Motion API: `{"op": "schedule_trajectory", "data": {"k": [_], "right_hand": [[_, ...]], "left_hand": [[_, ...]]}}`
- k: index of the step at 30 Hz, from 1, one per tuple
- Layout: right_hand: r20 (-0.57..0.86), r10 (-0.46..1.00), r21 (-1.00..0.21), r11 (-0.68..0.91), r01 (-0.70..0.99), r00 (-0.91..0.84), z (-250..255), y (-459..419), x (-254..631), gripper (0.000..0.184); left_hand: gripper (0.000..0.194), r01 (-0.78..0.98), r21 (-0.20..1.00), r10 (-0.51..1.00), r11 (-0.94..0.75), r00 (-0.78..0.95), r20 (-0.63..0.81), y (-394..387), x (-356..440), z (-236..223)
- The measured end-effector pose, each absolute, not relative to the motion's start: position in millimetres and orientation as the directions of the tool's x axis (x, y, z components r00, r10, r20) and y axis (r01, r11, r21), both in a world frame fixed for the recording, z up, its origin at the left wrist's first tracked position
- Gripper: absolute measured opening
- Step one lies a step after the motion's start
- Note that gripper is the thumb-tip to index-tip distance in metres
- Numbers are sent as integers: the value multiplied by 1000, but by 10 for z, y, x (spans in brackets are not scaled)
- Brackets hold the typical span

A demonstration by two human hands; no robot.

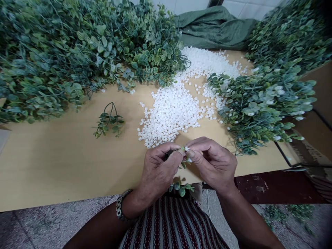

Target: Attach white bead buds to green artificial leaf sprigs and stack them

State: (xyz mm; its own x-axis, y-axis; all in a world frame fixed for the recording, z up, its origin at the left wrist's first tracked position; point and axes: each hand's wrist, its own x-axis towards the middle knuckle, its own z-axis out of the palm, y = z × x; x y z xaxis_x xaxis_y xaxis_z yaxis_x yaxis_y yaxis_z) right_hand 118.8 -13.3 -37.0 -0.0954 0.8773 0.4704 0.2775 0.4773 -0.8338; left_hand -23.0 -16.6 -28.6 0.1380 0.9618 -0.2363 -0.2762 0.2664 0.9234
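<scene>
My left hand (161,166) pinches an artificial leaf sprig (184,164) between thumb and fingers, near the table's front edge. Facing it, my right hand (215,162) is closed on a small white plastic blossom (187,148) at a tip of the sprig; the fingertips of both hands almost meet. Fingers cover most of the sprig. More round green leaves (181,189) show below my hands, and I cannot tell if they belong to the same sprig. Just beyond my hands lies a heap of small white plastic pieces (172,112).
A loose green sprig (110,121) lies on the table (64,162) at left. Large piles of artificial greenery (85,45) fill the back left. White-tipped sprigs (267,103) lie at right beside a cardboard box (313,138). A green sack (218,29) stands behind.
</scene>
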Motion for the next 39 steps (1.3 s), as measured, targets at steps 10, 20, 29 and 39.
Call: {"op": "schedule_trajectory", "data": {"k": [10, 20, 29, 39], "right_hand": [[479, 875, -834, 477, 277, -67, -403, -154, 1175, 16], [491, 870, -831, 485, 273, -51, -454, -151, 1194, 18], [581, 808, -724, 566, 393, -94, -450, -160, 1185, 19], [606, 773, -640, 614, 462, -189, -428, -174, 1248, 22]], "left_hand": [[14, -328, 872, 932, 363, 150, -331, -163, -185, -259], [14, -351, 859, 928, 372, 137, -346, -147, -155, -269], [17, -274, 921, 961, 278, 92, -262, -157, -156, -300], [19, -177, 961, 976, 212, 90, -198, -168, -162, -304]]}}
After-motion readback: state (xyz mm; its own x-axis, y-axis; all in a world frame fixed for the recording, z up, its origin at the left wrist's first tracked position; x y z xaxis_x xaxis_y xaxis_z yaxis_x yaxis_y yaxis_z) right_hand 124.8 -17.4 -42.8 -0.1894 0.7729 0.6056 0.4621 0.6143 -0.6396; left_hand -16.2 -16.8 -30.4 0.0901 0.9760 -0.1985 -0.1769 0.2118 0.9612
